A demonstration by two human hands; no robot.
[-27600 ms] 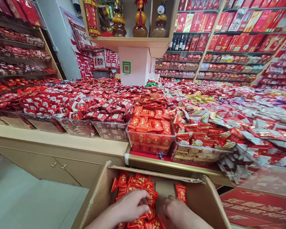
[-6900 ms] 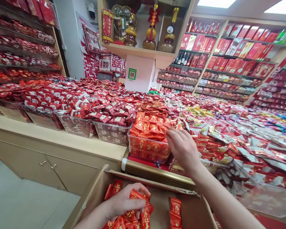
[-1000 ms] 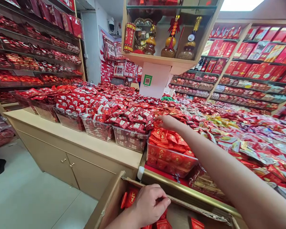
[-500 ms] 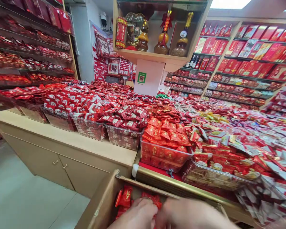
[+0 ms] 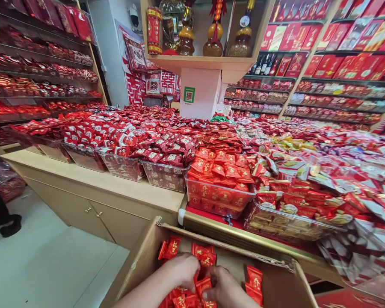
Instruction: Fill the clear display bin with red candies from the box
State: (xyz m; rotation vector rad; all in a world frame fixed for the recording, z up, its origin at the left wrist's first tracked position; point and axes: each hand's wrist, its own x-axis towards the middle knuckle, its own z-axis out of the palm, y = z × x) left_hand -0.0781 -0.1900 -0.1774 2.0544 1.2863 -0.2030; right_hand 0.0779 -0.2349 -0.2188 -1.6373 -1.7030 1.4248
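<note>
A cardboard box [image 5: 234, 252] holds small red wrapped packets [image 5: 181, 299] with gold characters. My left hand [image 5: 186, 269] reaches into it from the lower left, its fingers curled down among the packets; their tips are partly hidden. Close beside it, my right hand [image 5: 224, 285] has its thumb and fingers closed around a red packet [image 5: 204, 285]. More packets [image 5: 203, 253] lie just beyond the hands. To the right of my right hand, a couple of packets [image 5: 254, 282] rest near the box's side.
Just past the box stands a clear bin of red packets [image 5: 223, 194] on a gold-edged counter. Bins of other wrapped packets [image 5: 170, 173] line the beige cabinet [image 5: 93, 188]. A person's black shoe [image 5: 10, 225] is on the floor at left.
My hands were blurred and close together; now they show clearly and slightly apart among the packets. More of the box's inside is visible. A person's leg and shoe have appeared at left.
</note>
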